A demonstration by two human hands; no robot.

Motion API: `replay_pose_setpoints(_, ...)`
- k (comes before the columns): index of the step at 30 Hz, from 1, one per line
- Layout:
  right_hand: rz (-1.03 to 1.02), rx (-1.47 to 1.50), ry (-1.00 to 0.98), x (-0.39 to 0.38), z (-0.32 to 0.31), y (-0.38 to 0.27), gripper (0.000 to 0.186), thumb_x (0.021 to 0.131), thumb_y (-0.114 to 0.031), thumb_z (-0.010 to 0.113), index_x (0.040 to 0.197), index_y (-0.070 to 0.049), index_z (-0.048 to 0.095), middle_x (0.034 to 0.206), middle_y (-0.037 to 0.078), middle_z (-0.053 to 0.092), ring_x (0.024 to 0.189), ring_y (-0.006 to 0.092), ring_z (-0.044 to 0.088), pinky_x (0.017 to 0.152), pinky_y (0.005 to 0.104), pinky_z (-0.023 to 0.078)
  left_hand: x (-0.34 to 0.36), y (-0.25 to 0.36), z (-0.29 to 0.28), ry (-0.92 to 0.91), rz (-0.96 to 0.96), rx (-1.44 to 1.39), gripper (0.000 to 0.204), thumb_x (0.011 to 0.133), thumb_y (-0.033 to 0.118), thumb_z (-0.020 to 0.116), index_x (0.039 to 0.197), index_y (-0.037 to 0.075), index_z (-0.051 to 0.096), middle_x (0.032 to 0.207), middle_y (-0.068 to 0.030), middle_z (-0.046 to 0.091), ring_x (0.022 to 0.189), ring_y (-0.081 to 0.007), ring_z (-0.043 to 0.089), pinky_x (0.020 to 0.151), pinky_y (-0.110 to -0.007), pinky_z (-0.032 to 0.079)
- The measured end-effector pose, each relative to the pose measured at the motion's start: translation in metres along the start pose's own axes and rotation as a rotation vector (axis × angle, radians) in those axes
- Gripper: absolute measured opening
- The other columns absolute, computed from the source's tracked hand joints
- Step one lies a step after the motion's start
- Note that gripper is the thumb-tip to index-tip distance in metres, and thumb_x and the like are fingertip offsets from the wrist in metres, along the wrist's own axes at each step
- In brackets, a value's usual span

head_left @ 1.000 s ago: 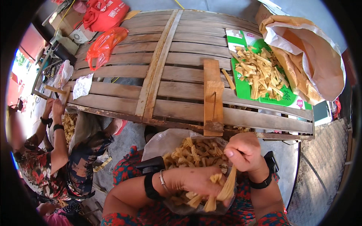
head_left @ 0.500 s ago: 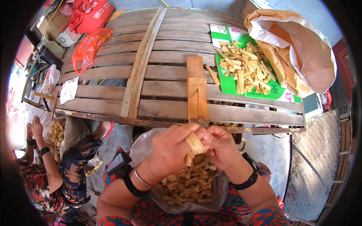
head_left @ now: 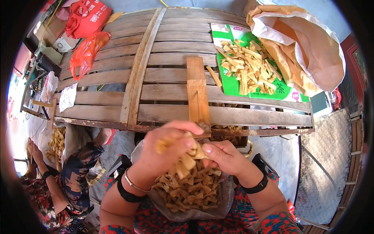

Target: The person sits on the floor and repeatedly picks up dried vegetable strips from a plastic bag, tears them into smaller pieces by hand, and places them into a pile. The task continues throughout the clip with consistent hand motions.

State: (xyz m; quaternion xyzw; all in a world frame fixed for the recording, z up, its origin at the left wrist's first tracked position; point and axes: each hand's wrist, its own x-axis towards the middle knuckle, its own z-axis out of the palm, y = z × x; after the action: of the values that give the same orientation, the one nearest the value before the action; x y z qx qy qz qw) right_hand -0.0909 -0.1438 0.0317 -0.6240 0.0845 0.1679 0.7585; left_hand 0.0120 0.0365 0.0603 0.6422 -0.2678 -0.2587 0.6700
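Observation:
Over my lap, my left hand (head_left: 165,146) is closed round several pale yellow dried strips (head_left: 182,165), and it is slightly blurred. My right hand (head_left: 226,158) meets it from the right, its thumb and fingers pinching one dried strip (head_left: 199,151) at the end. Below both hands lies a pile of short yellow-brown dried pieces (head_left: 191,191) in a whitish plastic sack (head_left: 218,212) on my lap. Just beyond the hands, a wooden block (head_left: 198,99) with a thin upright pin reaches over the edge of the slatted table.
On the slatted wooden table (head_left: 167,91), more dried strips (head_left: 249,66) lie on a green printed sheet (head_left: 230,87) beside an open brown paper sack (head_left: 280,50). A red plastic bag (head_left: 89,50) and white paper (head_left: 68,96) lie left. A co-worker (head_left: 50,187) sits at my left.
My left hand has turned and moved slightly left, with the strips in it now fanned downward. My right hand has dropped a little lower. The view has shifted slightly.

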Motion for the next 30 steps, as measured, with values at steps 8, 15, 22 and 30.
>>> replay_pose_setpoints(8,0.166,0.406,0.073,0.006,0.002,-0.003,0.046,0.097,-0.046,0.050,0.079,-0.005,0.057,0.058,-0.004,0.041,0.047,0.0046,0.027,0.044,0.0226,0.022,0.005,-0.008,-0.016,-0.043,-0.139,-0.118,0.025,0.087,0.014,0.068,0.106,-0.002,0.063,0.091,-0.0033,0.067,0.080,-0.0081,0.058,0.073,-0.023,0.047)
replay_pose_setpoints(15,0.212,-0.113,0.262,0.005,0.000,-0.006,0.036,0.092,-0.040,0.063,0.079,-0.006,0.065,0.064,-0.005,0.053,0.057,0.0037,0.042,0.051,0.0192,0.033,-0.002,-0.023,-0.005,0.069,-0.459,-0.357,0.015,0.084,0.006,0.070,0.096,0.001,0.062,0.080,-0.0011,0.064,0.072,-0.0063,0.057,0.063,-0.020,0.045)
replay_pose_setpoints(22,-0.343,-0.673,0.614,0.036,-0.032,0.009,0.016,0.086,-0.013,0.072,0.082,-0.003,0.060,0.066,-0.002,0.059,0.061,0.0037,0.050,0.054,0.0215,0.042,0.028,-0.054,-0.003,0.212,-0.335,-0.163,0.024,0.088,0.013,0.066,0.109,0.000,0.065,0.083,-0.0036,0.066,0.074,-0.0078,0.058,0.067,-0.022,0.047)
replay_pose_setpoints(30,-0.470,-1.087,0.813,0.069,-0.042,0.012,0.022,0.079,-0.018,0.075,0.080,-0.010,0.055,0.061,0.006,0.060,0.054,0.0265,0.060,0.047,0.0359,0.046,0.053,-0.082,-0.003,0.421,-0.347,-0.043,0.019,0.091,0.011,0.063,0.104,-0.002,0.067,0.094,-0.0053,0.066,0.081,-0.0107,0.060,0.072,-0.024,0.049)
